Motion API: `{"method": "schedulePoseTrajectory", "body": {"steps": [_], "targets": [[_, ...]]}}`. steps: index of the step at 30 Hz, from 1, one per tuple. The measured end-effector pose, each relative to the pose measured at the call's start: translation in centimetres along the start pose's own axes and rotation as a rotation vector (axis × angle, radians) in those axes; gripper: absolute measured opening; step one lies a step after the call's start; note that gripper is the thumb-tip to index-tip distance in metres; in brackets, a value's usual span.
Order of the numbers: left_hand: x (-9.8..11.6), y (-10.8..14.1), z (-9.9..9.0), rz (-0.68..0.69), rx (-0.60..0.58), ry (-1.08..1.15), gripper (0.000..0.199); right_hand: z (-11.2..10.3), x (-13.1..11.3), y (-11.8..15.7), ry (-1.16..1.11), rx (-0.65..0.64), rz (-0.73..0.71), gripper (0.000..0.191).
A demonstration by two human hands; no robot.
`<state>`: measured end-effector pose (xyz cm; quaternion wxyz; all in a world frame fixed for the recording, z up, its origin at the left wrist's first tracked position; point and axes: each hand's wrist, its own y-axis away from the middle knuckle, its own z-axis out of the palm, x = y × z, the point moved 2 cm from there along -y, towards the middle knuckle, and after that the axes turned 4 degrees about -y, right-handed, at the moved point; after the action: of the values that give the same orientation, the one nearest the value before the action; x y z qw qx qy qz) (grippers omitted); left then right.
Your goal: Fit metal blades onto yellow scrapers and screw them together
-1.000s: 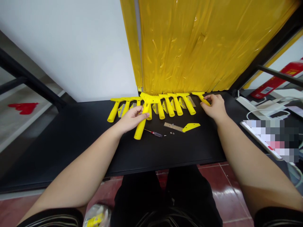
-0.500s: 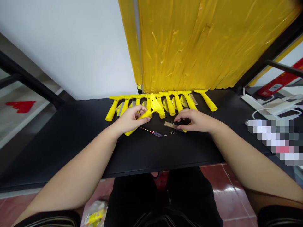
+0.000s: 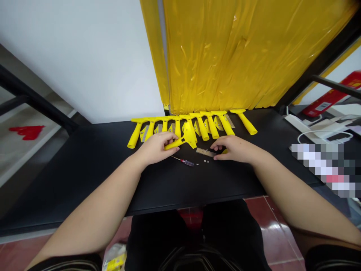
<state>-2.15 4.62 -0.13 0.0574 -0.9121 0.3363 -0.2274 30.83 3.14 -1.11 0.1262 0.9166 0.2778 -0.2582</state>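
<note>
My left hand (image 3: pixel 159 147) is closed around the handle of a yellow plastic scraper (image 3: pixel 189 134), whose broad head points right. Below the head lies a screwdriver (image 3: pixel 187 163) with a dark handle, its thin shaft reaching toward my left hand. My right hand (image 3: pixel 231 148) is at the right end of a flat metal blade (image 3: pixel 203 151), thumb and fingers apart. A small screw stands on the blade. Part of a yellow piece (image 3: pixel 225 151) shows under my right hand; the rest is hidden. Near the screwdriver are a small screw (image 3: pixel 197 164) and two small washers (image 3: pixel 206 161).
A row of yellow scraper handles (image 3: pixel 135 135) lies along the back of the black table (image 3: pixel 169 192), with yellow plates and metal blades among them. White power strips and cables (image 3: pixel 324 133) and a red box (image 3: pixel 329 96) are at right.
My left hand has lowered the scraper, and its head has tilted down toward the right. My right hand has shifted slightly right along the blade, uncovering more of it.
</note>
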Motion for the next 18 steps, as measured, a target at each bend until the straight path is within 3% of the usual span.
{"method": "schedulePoseTrajectory", "body": {"steps": [7,18], "targets": [[-0.2,0.0,0.2,-0.019,0.000,-0.003,0.027,1.0,-1.0,-1.3,-0.050,-0.065,0.070,0.023],[-0.1,0.0,0.4,-0.010,-0.011,-0.001,0.028,1.0,-1.9,-3.0,-0.070,-0.189,0.143,0.028]]}}
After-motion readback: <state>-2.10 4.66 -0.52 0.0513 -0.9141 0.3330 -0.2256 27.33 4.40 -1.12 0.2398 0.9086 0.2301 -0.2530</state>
